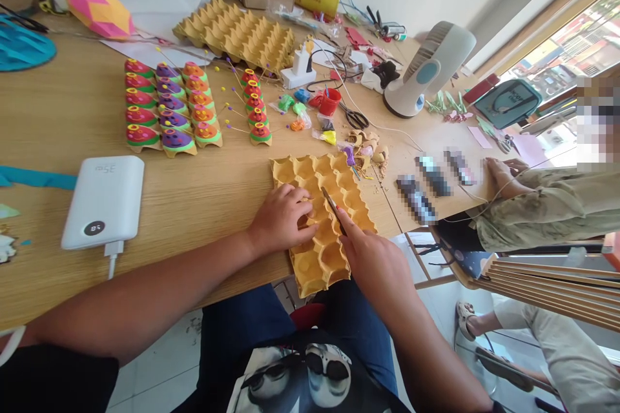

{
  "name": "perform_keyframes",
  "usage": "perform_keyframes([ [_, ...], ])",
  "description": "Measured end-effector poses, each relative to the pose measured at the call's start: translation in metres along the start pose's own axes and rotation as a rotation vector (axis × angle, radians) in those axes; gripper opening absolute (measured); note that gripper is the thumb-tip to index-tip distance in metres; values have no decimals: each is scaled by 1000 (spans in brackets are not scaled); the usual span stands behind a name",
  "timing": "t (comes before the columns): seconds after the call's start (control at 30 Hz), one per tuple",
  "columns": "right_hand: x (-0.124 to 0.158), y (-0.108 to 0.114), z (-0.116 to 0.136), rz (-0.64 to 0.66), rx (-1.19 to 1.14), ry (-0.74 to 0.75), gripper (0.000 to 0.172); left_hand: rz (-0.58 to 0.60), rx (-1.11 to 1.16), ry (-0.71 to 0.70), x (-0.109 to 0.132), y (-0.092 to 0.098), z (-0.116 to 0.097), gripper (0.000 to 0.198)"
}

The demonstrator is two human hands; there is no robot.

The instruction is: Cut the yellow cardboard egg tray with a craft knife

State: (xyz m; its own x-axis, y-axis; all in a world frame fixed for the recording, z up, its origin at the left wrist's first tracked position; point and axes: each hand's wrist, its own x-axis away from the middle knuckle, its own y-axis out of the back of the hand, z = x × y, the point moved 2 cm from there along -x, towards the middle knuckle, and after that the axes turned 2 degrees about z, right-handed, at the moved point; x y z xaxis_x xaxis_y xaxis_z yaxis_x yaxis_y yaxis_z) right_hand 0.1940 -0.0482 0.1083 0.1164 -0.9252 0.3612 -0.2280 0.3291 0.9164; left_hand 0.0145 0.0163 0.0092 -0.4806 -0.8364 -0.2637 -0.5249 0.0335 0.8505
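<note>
A yellow-brown cardboard egg tray (327, 251) lies in front of me, its near end reaching past the table edge over my lap. My left hand (283, 216) is on the tray's left side, with curled fingers and thumb gripping its cups. In my right hand (372, 258) is a slim, dark craft knife (330, 200), index finger along it. Its tip touches the tray between two rows of cups. Most of the knife's handle is hidden by the hand.
Painted egg-cup figures (177, 106) stand in rows behind, near another egg tray (237, 32). A power bank (104, 200) lies left. A red cup (330, 102), black scissors (355, 117), cut scraps (371, 148) and a fan (429, 71) sit beyond. Another person's hands (504, 174) rest right.
</note>
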Motion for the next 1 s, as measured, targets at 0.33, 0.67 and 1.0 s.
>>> perform_keyframes([
  [0.33,-16,7,6,18,-10,-21,55,17,1,2,-1,3,-2,27],
  [0.67,4,12,2,39,14,1,58,4,3,3,0,2,-1,28],
  [1.0,-9,21,5,51,39,5,58,16,-5,15,-1,2,-2,28],
])
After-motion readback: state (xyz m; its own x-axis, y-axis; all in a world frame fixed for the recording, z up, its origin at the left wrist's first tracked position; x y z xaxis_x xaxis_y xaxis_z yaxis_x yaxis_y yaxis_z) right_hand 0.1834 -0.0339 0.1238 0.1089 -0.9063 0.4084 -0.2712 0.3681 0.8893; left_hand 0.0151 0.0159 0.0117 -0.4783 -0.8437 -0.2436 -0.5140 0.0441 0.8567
